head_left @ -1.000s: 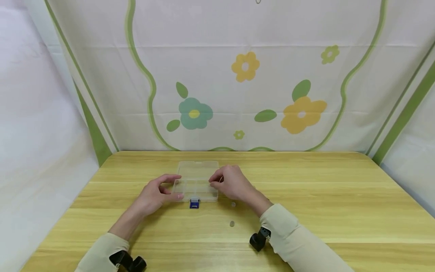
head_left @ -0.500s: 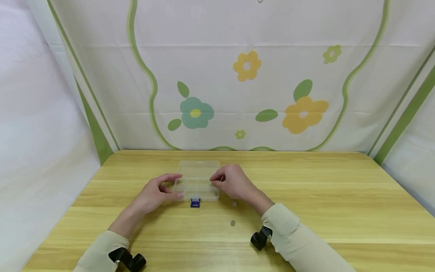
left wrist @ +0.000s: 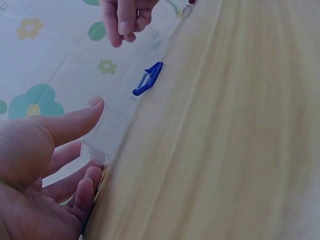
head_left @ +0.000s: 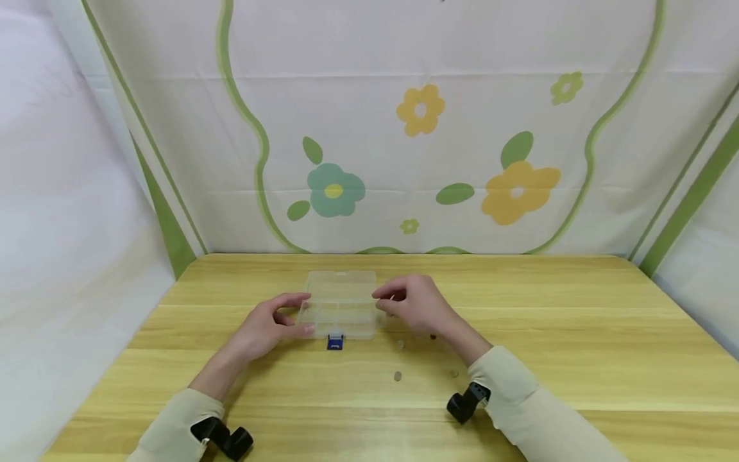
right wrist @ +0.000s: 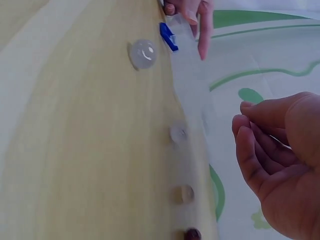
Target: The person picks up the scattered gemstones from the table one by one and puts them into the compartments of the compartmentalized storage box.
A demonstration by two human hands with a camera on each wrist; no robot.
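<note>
A clear plastic compartment box (head_left: 353,328) lies on the table with its lid (head_left: 342,284) folded back and a blue latch (head_left: 335,342) at its front. My left hand (head_left: 267,328) holds the box's left end, thumb at the front corner and index finger toward the back. Just off the right end hovers my right hand (head_left: 417,304), fingers loosely bent. Its thumb and index tips are close together in the right wrist view, with nothing seen between them. On the table near it are a large translucent bead (right wrist: 143,53), smaller pale beads (right wrist: 177,133) and a dark red bead (right wrist: 192,234).
The wooden table (head_left: 548,333) runs back to a white flowered cloth (head_left: 375,147). More cloth hangs at the left and right sides. Each wrist wears a black camera, one of them the right wrist camera (head_left: 464,404).
My right hand has drawn back to the right from over the box's right compartments. The red bead and another pale bead now show by the right forearm. The left hand stays on the box.
</note>
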